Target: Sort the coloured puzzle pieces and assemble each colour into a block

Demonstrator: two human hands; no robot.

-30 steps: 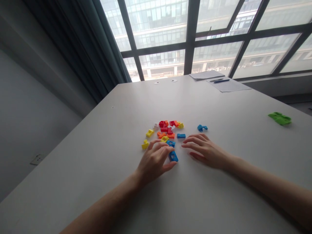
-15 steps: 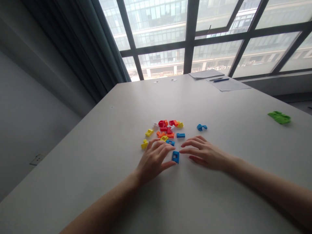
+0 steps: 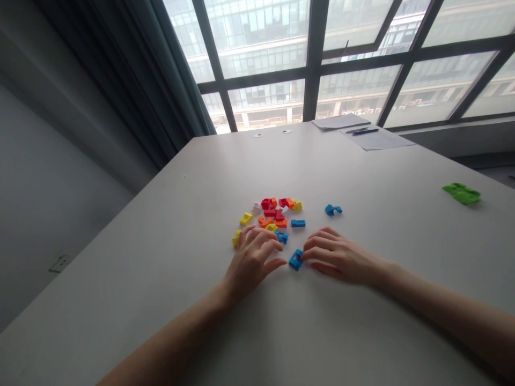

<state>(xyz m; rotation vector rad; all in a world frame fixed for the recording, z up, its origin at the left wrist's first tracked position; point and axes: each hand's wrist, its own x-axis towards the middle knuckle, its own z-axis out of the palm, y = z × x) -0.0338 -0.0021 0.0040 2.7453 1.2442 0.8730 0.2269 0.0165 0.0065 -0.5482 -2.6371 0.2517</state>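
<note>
A blue plastic block [image 3: 296, 260] with a square opening lies turned at an angle on the white table, between my hands. My right hand [image 3: 332, 253] rests from the right with fingers apart, its fingertips meeting the block's right edge. My left hand [image 3: 257, 257] is open on the other side, thumb and fingers spread and a small gap from the block. Just beyond its fingers are another blue piece [image 3: 282, 237] and a yellow piece [image 3: 271, 228]. A second yellow piece [image 3: 235, 239] is partly hidden behind the left hand.
Red pieces [image 3: 269, 204], orange pieces [image 3: 280, 223] and white ones [image 3: 256, 206] form a loose cluster. A flat blue piece [image 3: 298, 223] and a curved blue piece [image 3: 333, 210] lie to its right. Farther off are a green object [image 3: 462, 193], papers [image 3: 382, 141] and a pen [image 3: 365, 132].
The blue block between my hands has turned and shifted slightly right, toward the right fingertips. My left thumb and fingers have drawn back from it. The right hand has moved slightly right.
</note>
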